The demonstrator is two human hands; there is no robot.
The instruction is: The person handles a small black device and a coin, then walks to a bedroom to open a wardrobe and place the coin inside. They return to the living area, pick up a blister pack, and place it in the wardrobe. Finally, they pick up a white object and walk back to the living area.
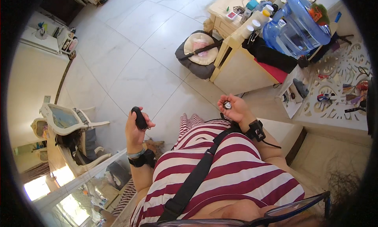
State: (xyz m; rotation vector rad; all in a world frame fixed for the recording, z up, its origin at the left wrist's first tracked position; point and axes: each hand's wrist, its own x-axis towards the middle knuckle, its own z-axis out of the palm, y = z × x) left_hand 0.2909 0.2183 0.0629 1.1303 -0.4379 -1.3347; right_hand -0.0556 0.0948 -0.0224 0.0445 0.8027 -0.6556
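My left hand is raised at the left of my body, its fingers wrapped round a small black oblong object, whose exact kind I cannot tell. Over on the right, my right hand is turned palm up with curled fingers, and a small round white and dark item lies in it. Both wrists wear black strapped devices. Between the hands is my red and white striped clothing, crossed by a black strap.
Ahead to the right, a cream cabinet holds bottles and a large blue water jug. Beside it on the tiled floor sits a dark grey cushioned item. A cream chair and a mirror stand left. A carved white panel bears small items.
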